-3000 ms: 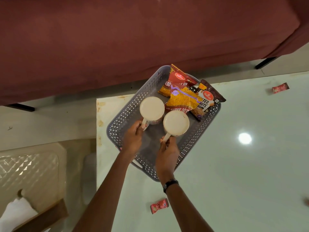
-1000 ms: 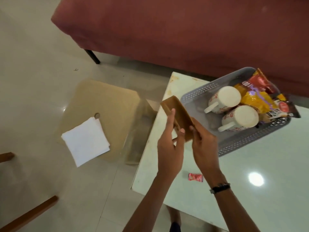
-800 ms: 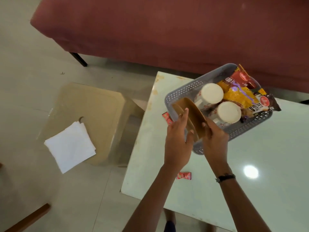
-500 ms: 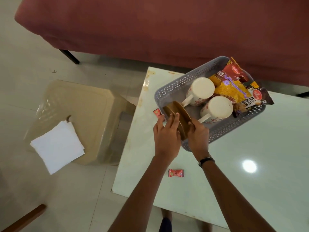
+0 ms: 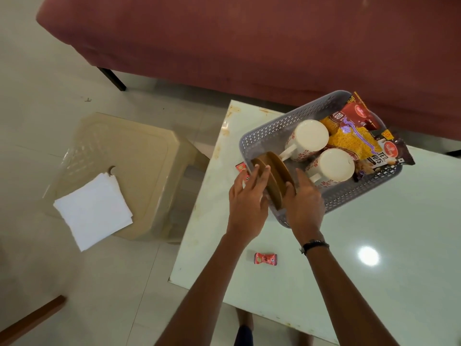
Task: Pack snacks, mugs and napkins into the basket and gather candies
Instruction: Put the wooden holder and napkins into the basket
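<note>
A grey perforated basket (image 5: 274,126) stands on the white table (image 5: 374,233). Inside it are two white patterned mugs (image 5: 309,137) (image 5: 333,167) and several snack packets (image 5: 354,142) at its far end. Two thin brown round coasters (image 5: 277,182) stand on edge in the basket's near-left corner. My left hand (image 5: 247,198) presses straight fingers against their left face. My right hand (image 5: 304,198) grips them from the right. A red candy (image 5: 265,258) lies on the table near my arms. Another red candy (image 5: 241,168) peeks out left of the basket.
White napkins (image 5: 93,211) lie on a beige plastic stool (image 5: 129,151) on the floor, left of the table. A maroon sofa (image 5: 249,33) runs along the far side. A wooden piece (image 5: 30,320) shows at bottom left.
After setting the mugs in the basket, my hands carried the brown coasters from the table's left edge into the basket's near-left corner and lowered them there.
</note>
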Available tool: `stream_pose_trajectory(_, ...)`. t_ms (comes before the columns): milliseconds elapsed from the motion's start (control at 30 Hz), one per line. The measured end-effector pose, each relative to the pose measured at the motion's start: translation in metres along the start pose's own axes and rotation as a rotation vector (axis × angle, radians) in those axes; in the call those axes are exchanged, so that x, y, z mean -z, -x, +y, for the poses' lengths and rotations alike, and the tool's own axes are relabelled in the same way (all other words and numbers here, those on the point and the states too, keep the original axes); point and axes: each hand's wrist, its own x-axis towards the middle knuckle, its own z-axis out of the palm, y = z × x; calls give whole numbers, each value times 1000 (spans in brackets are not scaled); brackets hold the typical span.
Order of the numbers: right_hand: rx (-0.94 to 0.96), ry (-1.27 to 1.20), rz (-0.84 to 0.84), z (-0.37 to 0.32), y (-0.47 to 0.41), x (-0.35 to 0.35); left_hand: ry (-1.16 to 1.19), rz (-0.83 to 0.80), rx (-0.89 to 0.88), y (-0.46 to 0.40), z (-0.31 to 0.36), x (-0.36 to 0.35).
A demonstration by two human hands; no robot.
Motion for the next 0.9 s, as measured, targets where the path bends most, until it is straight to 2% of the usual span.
stream_pose_trajectory(67, 86, -16, 116, -18, 10, 8, 80, 134, 43, 9, -10, 14)
stream_pose_trajectory(133, 178, -107, 145, -44, 21, 8, 159, 241, 117, 19, -32, 32)
stream_pose_trajectory(300, 307, -310, -173, -117, 51, -50, 201, 467, 349, 52, -108, 87)
stream_pose_trajectory(433, 273, -315, -459, -177, 82, -107, 184, 616, 518, 81, -178, 129)
stream_pose_trajectory(533, 214, -347, -588, -213, 102, -145, 117, 667, 616, 98, -222, 149)
stream_pose_trajectory(733, 272, -222, -563, -245, 123, -204, 27, 634, 919, 111, -264, 166)
stream_pose_trajectory(833, 328, -121, -520, -250, 128, -212, 136, 638, 1000, 111, -274, 167)
stream_pose_trajectory(900, 347, -72, -500, -251, 129, -214, 332, 661, 1058, 109, -278, 169)
